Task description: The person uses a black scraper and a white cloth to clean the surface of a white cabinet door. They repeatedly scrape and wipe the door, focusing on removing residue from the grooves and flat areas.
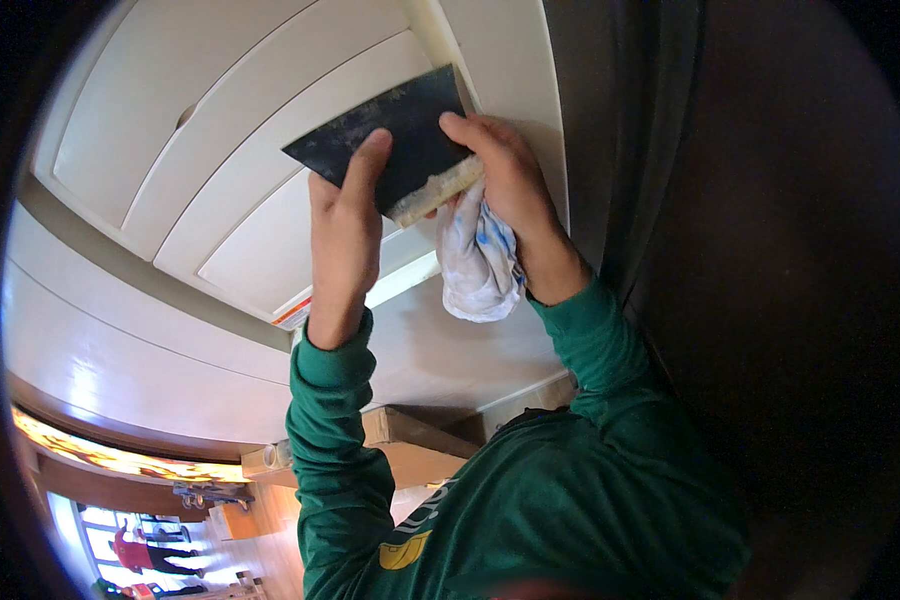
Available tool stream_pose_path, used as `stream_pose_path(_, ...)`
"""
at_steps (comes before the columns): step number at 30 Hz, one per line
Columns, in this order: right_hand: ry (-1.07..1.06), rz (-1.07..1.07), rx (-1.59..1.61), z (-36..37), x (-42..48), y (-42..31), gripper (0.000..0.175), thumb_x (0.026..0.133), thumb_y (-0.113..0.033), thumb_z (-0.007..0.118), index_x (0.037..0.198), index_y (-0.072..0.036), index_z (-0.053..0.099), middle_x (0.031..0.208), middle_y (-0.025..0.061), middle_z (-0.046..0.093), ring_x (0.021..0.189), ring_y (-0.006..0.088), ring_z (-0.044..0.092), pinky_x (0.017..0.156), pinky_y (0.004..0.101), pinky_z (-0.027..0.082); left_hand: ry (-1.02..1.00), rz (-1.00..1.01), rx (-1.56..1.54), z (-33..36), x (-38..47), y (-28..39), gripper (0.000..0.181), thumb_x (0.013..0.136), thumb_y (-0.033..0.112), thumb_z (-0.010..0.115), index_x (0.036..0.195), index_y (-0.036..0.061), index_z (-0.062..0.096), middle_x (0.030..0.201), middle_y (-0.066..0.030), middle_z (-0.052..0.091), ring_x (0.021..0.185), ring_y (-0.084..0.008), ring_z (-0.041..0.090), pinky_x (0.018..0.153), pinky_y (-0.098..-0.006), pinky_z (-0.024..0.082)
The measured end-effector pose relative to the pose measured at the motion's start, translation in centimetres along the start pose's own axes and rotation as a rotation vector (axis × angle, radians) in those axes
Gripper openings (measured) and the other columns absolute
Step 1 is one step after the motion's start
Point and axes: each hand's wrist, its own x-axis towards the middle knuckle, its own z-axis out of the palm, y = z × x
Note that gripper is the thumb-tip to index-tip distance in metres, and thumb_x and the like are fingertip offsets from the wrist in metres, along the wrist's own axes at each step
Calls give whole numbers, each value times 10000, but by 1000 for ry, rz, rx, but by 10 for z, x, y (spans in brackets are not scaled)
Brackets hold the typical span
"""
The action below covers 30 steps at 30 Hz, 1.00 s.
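Observation:
Both of my hands grip a dark rectangular sheet (412, 127), which looks like sandpaper and has pale dusty smears. Along its lower edge shows a pale yellowish block (439, 191), rough and whitish on top. My left hand (345, 217) has its thumb flat on the sheet's face, with the fingers mostly hidden behind. At the opposite edge, my right hand (506, 165) presses its thumb near the corner. A crumpled white cloth (480, 262) with blue marks hangs below the right palm. Behind the sheet is a white panelled cabinet front (232, 142).
A dark panel (757, 225) fills the right side. A red-and-white label (292, 311) sticks to the cabinet edge. Cardboard boxes (420, 450) stand near my body, with a roll of tape (271, 455) beside them. A person in red (131, 555) is far off by bright windows.

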Motion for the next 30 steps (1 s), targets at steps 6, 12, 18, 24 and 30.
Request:
stream_pose_path(6, 21, -74, -57, 8, 2, -4, 344, 1018, -356, 651, 938, -31, 733, 756, 66, 724, 597, 178, 692, 537, 309, 526, 24, -34, 18, -5, 7, 1, 283, 1029, 222, 707, 1155, -29, 675, 1045, -86, 737, 944, -164, 695, 880, -298, 541)
stream_pose_path(12, 14, -93, -109, 10, 1, -4, 349, 1025, -353, 643, 957, -22, 729, 774, 81, 726, 594, 179, 683, 544, 308, 532, -63, 3, 21, -9, 7, 6, 332, 1034, 245, 704, 1209, -31, 642, 1101, -90, 726, 980, -161, 680, 884, -292, 532)
stream_pose_path(18, 7, -89, -36, 13, 6, -1, 353, 1019, -354, 647, 941, -20, 731, 764, 87, 722, 595, 188, 684, 562, 322, 534, -3, 55, 36, -9, 6, 1, 300, 1036, 239, 700, 1167, -30, 682, 1073, -84, 729, 964, -155, 669, 875, -288, 522)
stream_pose_path(24, -48, -96, -53, 8, 5, -1, 344, 1017, -362, 654, 951, -34, 734, 787, 74, 732, 612, 188, 702, 562, 317, 537, -5, 172, 283, -13, 6, 3, 265, 1084, 65, 573, 1318, -46, 629, 1212, -189, 677, 865, -293, 762, 740, -377, 616)
stream_pose_path(30, 103, -5, -33, -1, -18, 27, 338, 1019, -373, 664, 973, -48, 744, 818, 68, 737, 624, 180, 710, 540, 312, 541, -6, 31, 240, -9, -25, -14, 328, 1067, 274, 678, 1093, -51, 713, 924, -48, 710, 799, -114, 591, 709, -282, 484)
